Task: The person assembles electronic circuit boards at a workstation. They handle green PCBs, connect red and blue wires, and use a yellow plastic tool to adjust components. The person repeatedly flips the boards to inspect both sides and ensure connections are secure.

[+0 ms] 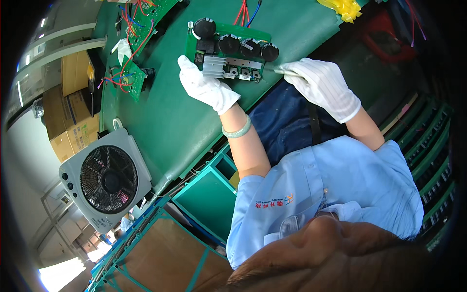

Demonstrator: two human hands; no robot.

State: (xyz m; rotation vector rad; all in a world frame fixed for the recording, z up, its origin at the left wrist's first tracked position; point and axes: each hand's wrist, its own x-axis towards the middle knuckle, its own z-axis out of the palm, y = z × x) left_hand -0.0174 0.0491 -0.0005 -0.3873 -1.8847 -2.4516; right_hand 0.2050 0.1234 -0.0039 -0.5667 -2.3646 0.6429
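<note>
A green circuit board (262, 37) is tilted above the green bench top, held at its near left side by my left hand (206, 88). This hand wears a white glove; its thumb lies along the board's left edge and its other fingers are partly hidden. Several black round capacitors (228, 44) stand on the board. A silver finned heat sink (213, 66) and small transistors (244, 74) line its near edge. My right hand (323, 87), also gloved, pinches slim tweezers (283, 72), their tip just right of the board and apparently apart from it.
Other circuit boards (134, 80) with red and blue wires lie at the far left. A grey box fan (109, 177) stands left, with cardboard boxes (73, 121) behind it. Yellow plastic (343, 9) lies far right. Green slotted racks (428, 146) are at the right.
</note>
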